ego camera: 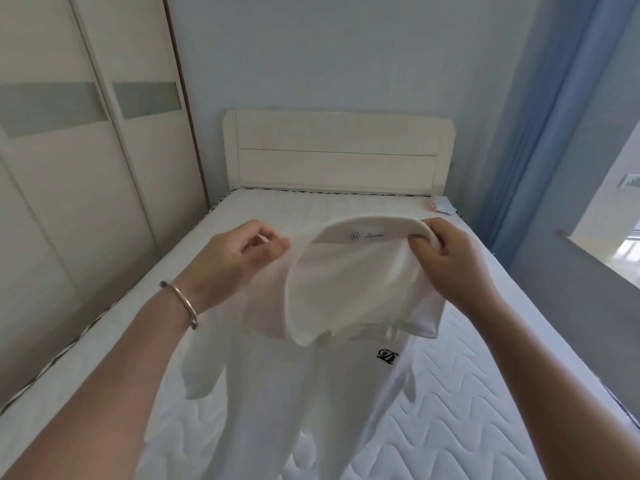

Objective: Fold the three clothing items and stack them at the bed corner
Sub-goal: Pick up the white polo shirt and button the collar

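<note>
Above the mattress (467, 393), centre frame: white top (346, 282), held up, hem trailing toward 6 o'clock. Left hand (239, 258), 9 o'clock, pinches one shoulder; right hand (450, 261), 3 o'clock, grips the collar edge. Risk: uneven holds could leave the garment skewed, creasing when laid.

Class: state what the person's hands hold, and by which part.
Both hands, left hand and right hand, hold a white garment by its top edge, near the neckline.
</note>
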`<state>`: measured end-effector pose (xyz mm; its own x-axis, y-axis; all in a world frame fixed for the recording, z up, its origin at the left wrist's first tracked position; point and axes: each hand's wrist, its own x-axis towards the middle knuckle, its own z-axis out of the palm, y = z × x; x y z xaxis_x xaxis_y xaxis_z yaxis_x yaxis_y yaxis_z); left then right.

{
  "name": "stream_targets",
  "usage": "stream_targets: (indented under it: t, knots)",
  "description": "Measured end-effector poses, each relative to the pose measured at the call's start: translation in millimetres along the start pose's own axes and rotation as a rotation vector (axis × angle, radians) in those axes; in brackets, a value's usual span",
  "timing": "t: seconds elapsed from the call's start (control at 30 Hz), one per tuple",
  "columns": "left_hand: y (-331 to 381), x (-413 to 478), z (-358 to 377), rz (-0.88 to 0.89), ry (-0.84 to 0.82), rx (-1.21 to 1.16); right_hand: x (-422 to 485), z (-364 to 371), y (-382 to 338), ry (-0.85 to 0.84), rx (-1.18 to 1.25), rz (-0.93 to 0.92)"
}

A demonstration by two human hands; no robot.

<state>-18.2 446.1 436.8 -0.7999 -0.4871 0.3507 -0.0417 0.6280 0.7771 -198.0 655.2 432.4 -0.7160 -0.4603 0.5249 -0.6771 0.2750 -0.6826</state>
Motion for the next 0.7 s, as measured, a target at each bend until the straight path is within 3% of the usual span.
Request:
stream_targets:
  t: [0.13,0.37,0.47,0.57,0.7]
  knots:
    - [20.8,-32.8,13.1,-0.002,-0.055,0.031,-33.2,-29.0,4.5,0.032,0.06,0.037]
    - [28.8,-60.3,41.3,-0.005,-0.14,0.229,-68.5,-60.3,25.0,0.016,-0.07,-0.006]
    - [25.1,-68.2,57.7,-0.018,-0.15,0.194,-77.4,-64.8,37.7,0.004,-0.079,0.019]
    - [18.9,-67.5,70.2,-0.112,-0.268,0.095,-76.9,-65.0,48.7,-0.045,-0.072,0.067]
    - [-0.6,-40.7,82.0,-0.208,-0.362,-0.016,-52.9,-53.6,70.0,-0.185,-0.062,0.203]
